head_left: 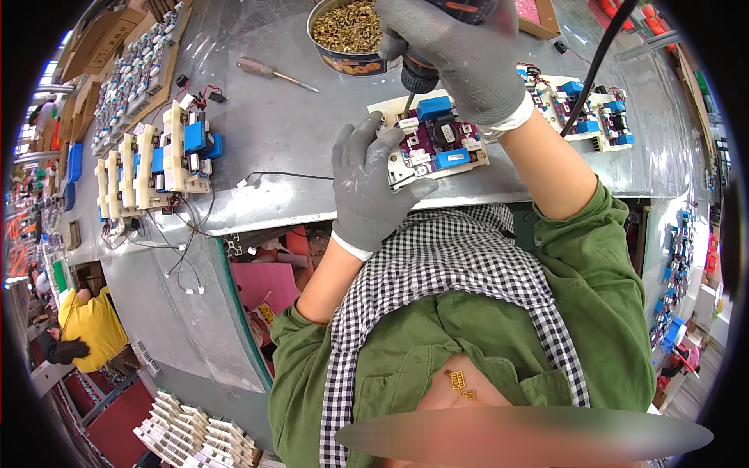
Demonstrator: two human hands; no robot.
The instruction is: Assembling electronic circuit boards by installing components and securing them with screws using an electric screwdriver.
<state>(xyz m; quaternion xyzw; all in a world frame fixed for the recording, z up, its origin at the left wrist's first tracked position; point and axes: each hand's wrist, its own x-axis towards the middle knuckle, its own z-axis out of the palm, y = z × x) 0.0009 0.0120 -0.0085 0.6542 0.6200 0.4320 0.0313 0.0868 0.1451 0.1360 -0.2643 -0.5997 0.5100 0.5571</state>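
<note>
Right hand (460, 58) apparently drives screwdriver (419, 74) into board (437, 140).

bare metal left of circuit board (434, 142), screwdriver (275, 72) (loose) beyond

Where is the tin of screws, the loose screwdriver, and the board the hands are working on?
tin of screws (347, 31): head view, on the heaped brass screws inside.
loose screwdriver (253, 67): head view, on its handle.
circuit board (437, 142): head view, on its purple middle.
</note>
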